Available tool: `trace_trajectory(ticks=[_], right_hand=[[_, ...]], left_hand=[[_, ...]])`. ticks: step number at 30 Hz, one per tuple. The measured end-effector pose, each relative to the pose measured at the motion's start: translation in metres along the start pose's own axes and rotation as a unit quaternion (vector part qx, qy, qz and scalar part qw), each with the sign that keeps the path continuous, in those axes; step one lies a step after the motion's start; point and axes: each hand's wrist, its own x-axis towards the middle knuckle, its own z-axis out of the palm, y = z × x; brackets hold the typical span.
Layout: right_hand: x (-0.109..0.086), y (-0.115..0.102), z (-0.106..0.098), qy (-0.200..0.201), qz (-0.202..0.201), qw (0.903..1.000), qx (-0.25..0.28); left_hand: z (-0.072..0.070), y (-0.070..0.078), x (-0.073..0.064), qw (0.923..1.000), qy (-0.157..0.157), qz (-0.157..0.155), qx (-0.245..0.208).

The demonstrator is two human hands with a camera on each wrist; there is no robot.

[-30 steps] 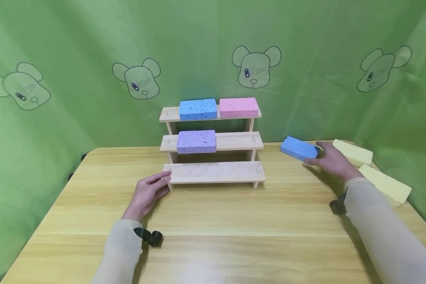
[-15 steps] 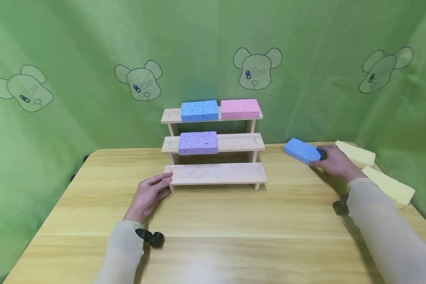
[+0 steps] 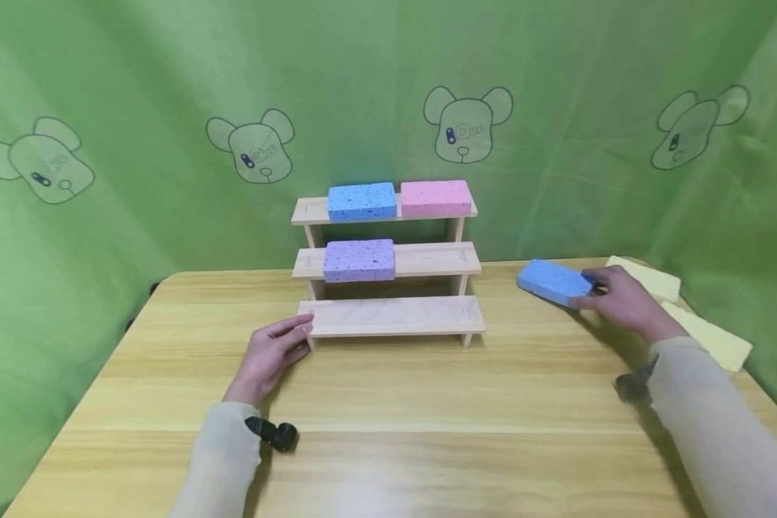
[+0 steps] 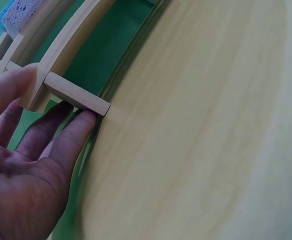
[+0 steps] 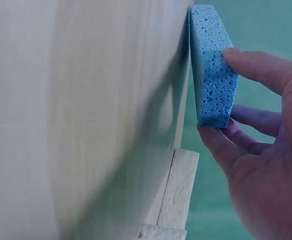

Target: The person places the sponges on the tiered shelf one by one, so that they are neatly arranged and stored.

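- Behind everything, the green curtain (image 3: 362, 57) fills the upper part of your head view.
- Your counter (image 3: 427, 403) spans the lower part.
- The wooden rack (image 3: 391, 316) stands mid-frame. I'd judge you about halfway: 3 sponges are up on its top and middle shelves, 3 are off it, and the bottom shelf bears none.
- Your left hand (image 3: 273, 356), left of centre, grips the bottom shelf's left end with thumb and fingers.
- Your right hand (image 3: 624, 296), at frame right, pinches the blue sponge (image 3: 553, 282) by its right end; the rest juts leftward past your fingers. You can't tell whether it touches the counter.
- Shelved blue sponge (image 3: 361, 203) and pink sponge (image 3: 436, 198): top shelf. Purple sponge (image 3: 359, 260): middle shelf.
- Far yellow sponge (image 3: 650, 279) and near yellow sponge (image 3: 715, 337): far right, apart from your fingers, apparently left to handle.
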Motion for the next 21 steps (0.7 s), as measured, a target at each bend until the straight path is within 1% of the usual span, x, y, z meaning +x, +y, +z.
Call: trace_trajectory(ticks=[4,10,13,21], right_hand=[[-0.005,-0.003,-0.001,0.013,0.002,0.9999,0.002],[-0.013,-0.002,-0.002,0.009,0.007,0.9999,0.003],[-0.017,-0.002,-0.002,0.015,0.007,0.9999,0.003],[-0.023,-0.004,-0.003,0.022,0.005,0.9995,0.023]], left_hand=[[0.0,-0.001,0.0,1.0,0.002,0.002,-0.002],[0.001,-0.001,0.0,1.0,0.003,0.003,-0.005],[0.001,-0.001,0.0,1.0,-0.002,0.003,-0.003],[-0.001,-0.001,0.0,1.0,0.0,0.001,0.004]])
